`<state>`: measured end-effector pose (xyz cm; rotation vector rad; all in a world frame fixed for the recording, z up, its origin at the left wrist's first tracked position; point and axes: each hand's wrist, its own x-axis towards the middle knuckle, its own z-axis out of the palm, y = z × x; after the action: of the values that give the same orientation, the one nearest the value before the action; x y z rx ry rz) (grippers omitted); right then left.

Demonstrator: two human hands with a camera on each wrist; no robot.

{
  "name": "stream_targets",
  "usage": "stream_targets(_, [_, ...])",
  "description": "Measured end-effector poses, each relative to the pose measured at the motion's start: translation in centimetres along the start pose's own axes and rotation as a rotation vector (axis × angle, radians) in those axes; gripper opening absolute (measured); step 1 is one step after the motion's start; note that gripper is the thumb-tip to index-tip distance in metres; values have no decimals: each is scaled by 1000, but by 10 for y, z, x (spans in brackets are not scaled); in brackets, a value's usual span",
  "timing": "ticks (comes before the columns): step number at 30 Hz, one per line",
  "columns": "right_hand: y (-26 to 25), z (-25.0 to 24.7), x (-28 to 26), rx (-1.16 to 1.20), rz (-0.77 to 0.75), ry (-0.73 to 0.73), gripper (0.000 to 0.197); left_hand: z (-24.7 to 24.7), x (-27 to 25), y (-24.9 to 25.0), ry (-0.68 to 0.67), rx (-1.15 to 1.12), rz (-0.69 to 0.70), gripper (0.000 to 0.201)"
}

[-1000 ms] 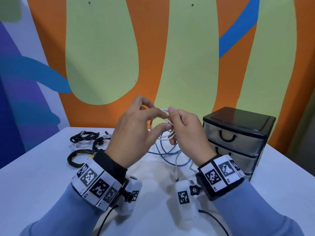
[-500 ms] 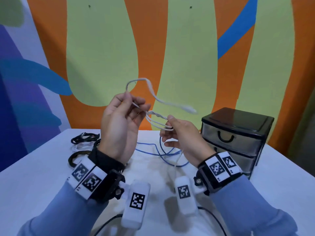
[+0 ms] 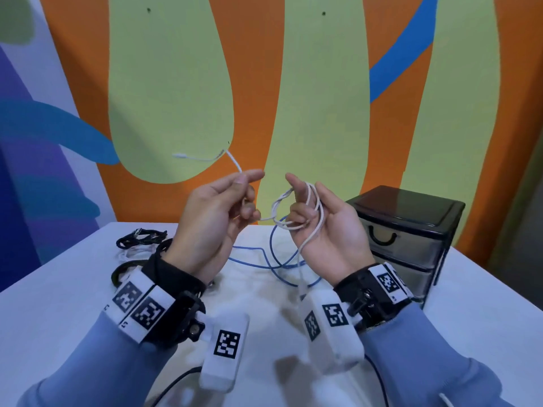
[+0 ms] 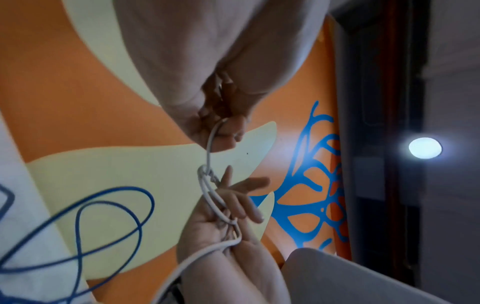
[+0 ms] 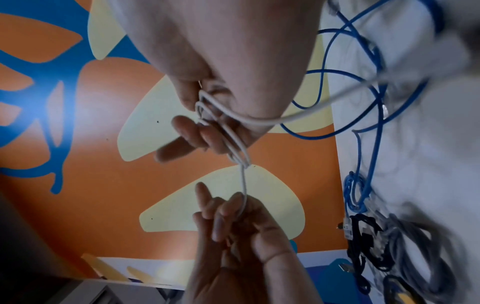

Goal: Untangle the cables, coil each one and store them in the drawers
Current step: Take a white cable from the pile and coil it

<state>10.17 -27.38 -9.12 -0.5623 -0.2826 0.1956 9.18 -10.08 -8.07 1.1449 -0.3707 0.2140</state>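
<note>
Both hands are raised above the table with a thin white cable [image 3: 279, 205] between them. My right hand [image 3: 317, 218] holds its small coil [image 5: 228, 133], looped round the curled fingers, with a twisted wrap at the coil's left end. My left hand [image 3: 223, 207] grips the cable's free end [image 4: 209, 144], pulled taut from the wrap; its tip [image 3: 180, 156] flicks up and left. One strand hangs down past the right wrist. A loose blue cable [image 3: 273, 257] lies on the table below. The black drawer unit [image 3: 408, 230] stands at the right, drawers closed.
Black cables [image 3: 141, 237] and a white one lie bundled at the table's left rear, with a dark coil [image 3: 123, 268] beside my left wrist. The white table [image 3: 58, 304] ends at the painted wall behind. Camera pods hang under both wrists.
My hands have moved apart and turned palm-up. The left hand has drawn the white cable's free end out to the left, tightening the wrap on the coil that the right hand holds.
</note>
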Motion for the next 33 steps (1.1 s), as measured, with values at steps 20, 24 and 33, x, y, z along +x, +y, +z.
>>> stream_targets(20, [20, 2, 2, -244, -48, 26, 35, 2, -15, -11, -337, 905, 409, 15])
stream_targets(24, [27, 5, 0, -249, -6, -55, 28, 5, -15, -14, -163, 931, 443, 26])
stream_targets(33, [29, 12, -6, -245, 48, -127, 21, 5, -16, -10, 25, 1060, 460, 30])
